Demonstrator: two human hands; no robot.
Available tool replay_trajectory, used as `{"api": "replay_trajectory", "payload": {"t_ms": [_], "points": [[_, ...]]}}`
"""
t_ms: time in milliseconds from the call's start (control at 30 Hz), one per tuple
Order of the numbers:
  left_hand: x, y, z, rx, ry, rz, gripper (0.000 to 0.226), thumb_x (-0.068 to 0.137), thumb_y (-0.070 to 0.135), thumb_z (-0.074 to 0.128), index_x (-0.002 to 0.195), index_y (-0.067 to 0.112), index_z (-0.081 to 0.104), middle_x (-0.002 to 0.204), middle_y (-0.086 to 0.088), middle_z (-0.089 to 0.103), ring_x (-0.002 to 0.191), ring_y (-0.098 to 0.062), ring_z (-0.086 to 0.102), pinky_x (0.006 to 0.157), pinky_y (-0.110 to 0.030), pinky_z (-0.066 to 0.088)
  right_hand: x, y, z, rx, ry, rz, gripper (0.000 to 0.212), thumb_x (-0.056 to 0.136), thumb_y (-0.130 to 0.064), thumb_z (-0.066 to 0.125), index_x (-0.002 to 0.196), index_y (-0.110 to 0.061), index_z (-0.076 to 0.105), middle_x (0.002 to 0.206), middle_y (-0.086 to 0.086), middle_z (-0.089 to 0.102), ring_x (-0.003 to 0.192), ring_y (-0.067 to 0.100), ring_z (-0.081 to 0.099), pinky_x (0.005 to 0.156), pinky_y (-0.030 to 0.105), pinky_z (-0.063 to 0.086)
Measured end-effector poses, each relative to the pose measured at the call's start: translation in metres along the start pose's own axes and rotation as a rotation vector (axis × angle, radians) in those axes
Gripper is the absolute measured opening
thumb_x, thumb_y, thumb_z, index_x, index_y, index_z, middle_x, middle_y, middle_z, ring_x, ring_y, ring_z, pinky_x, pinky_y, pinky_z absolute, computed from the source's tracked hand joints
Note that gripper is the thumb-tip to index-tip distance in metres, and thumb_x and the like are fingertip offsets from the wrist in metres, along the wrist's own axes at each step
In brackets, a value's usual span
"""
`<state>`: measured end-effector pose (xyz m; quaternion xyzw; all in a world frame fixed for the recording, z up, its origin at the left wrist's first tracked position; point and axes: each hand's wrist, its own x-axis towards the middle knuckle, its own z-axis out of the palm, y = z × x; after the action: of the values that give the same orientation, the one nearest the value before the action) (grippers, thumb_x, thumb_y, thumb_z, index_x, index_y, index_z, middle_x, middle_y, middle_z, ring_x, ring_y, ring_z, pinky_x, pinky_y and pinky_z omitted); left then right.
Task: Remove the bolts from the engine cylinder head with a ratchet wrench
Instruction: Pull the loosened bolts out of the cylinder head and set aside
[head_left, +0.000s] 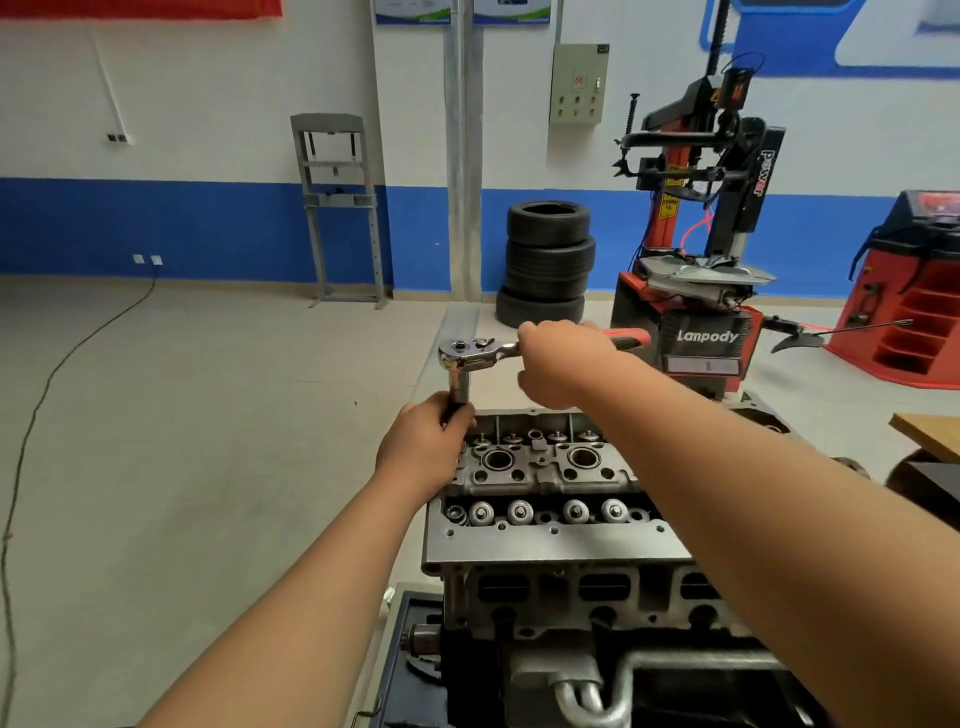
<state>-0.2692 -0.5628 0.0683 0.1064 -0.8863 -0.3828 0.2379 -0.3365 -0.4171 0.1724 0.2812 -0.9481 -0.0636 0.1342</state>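
The right hand (558, 364) grips the ratchet wrench (478, 353) handle; the left hand (426, 441) grips its socket extension (459, 387) above the cylinder head (545, 540).

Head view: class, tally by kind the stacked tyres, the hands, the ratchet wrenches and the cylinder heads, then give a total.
tyres: 4
hands: 2 (left hand, right hand)
ratchet wrench: 1
cylinder head: 1
Total: 8
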Motion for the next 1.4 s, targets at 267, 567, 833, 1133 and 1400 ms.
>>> {"api": "replay_trajectory", "payload": {"t_ms": [267,567,833,1133,1400], "points": [[-0.002,0.002,0.0,-0.01,0.047,-0.031,0.023,0.095,0.041,0.048,0.083,0.03,0.065,0.072,0.016,0.065,0.063,-0.008,0.058,0.053,-0.025,0.036,0.023,-0.012,-0.009,0.503,-0.149,-0.101,0.065,0.081,-0.08,0.03,0.068,-0.021,0.054,0.064,-0.001,0.058,0.062,0.015,0.055,0.053,0.028,0.035],[-0.005,-0.001,0.0,-0.043,0.058,-0.027,0.025,0.095,0.042,0.049,0.083,0.029,0.065,0.068,0.013,0.064,0.063,-0.013,0.06,0.055,-0.027,0.041,0.041,-0.015,-0.026,0.493,-0.296,-0.059,0.064,0.078,-0.076,0.044,0.063,-0.017,0.062,0.045,-0.007,0.052,0.048,0.014,0.045,0.051,0.028,0.036],[0.0,0.004,-0.003,-0.089,0.113,-0.011,0.022,0.095,0.035,0.048,0.092,0.02,0.064,0.086,0.009,0.068,0.08,-0.013,0.06,0.062,-0.024,0.039,0.028,0.014,-0.086,1.07,0.001,0.192,0.065,0.083,-0.074,0.038,0.071,-0.018,0.066,0.042,-0.009,0.053,0.034,0.007,0.044,0.037,0.016,0.038],[0.001,0.098,0.02,-0.517,0.137,0.003,0.023,0.1,0.03,0.039,0.082,0.021,0.051,0.07,0.001,0.051,0.049,-0.01,0.05,0.048,-0.029,0.052,-0.072,0.133,-0.074,1.423,-0.091,0.374,0.019,0.088,-0.02,0.06,0.102,-0.008,0.055,0.081,0.009,0.06,0.05,0.013,0.059,0.048,0.025,0.047],[-0.031,0.14,0.09,-0.413,-0.069,0.028,0.026,0.099,0.033,0.038,0.084,0.017,0.052,0.069,0.001,0.05,0.066,-0.021,0.047,0.063,-0.033,0.039,-0.172,0.144,0.006,1.487,-0.1,0.53,0.008,0.092,-0.013,0.052,0.083,-0.012,0.051,0.05,-0.002,0.041,0.036,0.011,0.037,0.039,0.024,0.04]]}}
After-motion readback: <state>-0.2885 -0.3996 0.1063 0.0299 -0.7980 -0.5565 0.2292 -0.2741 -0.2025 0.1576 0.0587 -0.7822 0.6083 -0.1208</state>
